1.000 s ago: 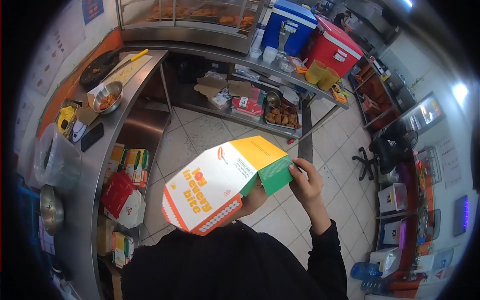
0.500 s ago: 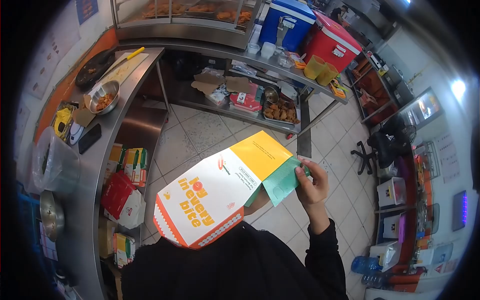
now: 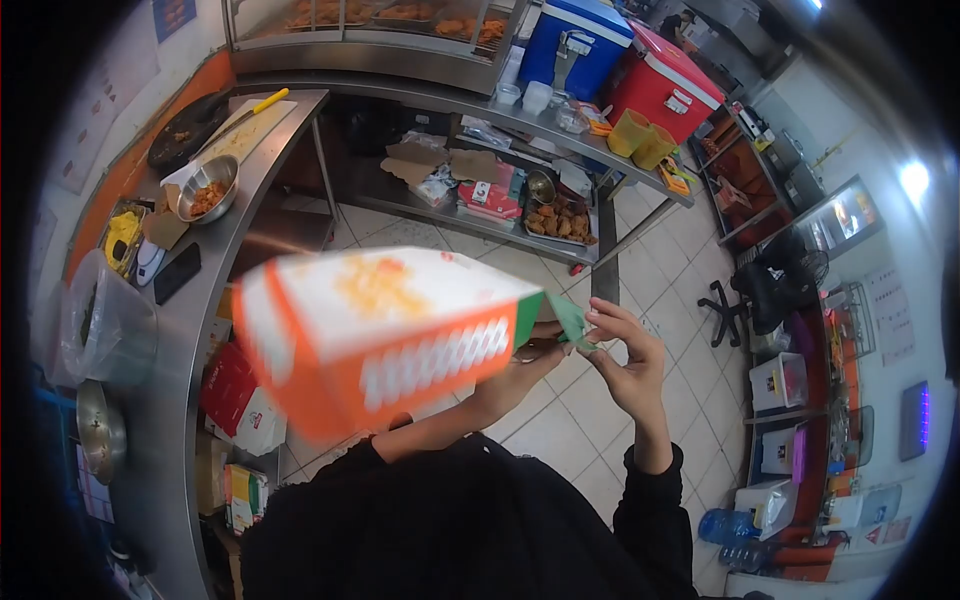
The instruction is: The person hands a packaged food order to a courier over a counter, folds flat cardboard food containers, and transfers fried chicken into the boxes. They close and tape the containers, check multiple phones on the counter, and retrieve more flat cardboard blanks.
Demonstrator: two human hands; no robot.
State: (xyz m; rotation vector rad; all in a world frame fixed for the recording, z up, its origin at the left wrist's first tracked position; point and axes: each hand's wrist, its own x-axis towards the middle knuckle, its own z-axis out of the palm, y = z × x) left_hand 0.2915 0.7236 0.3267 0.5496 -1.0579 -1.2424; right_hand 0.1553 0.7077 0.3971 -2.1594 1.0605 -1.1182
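Note:
A white, orange and green cardboard box (image 3: pixel 400 320) hangs in front of my body, blurred by motion, its printed top and patterned orange side showing. My left hand (image 3: pixel 510 385) is by the box's right end, fingers closed near the green flap and partly hidden by the box. Thumb and fingers of my right hand (image 3: pixel 625 355) pinch the green flap (image 3: pixel 567 322) from the right. The two hands' fingertips nearly meet at the flap.
On the left steel counter (image 3: pixel 225 250) are a metal bowl of food (image 3: pixel 207 190), a phone (image 3: pixel 178 275) and a yellow-handled knife (image 3: pixel 262 106). Blue (image 3: pixel 572 50) and red (image 3: pixel 665 85) coolers stand at the back. A tray of fried pieces (image 3: pixel 560 220) sits on the lower shelf.
The box has swung and tilted so its orange side shows, and its yellow panel has turned out of sight. My left hand and forearm have come into view. My right fingers have shifted on the flap.

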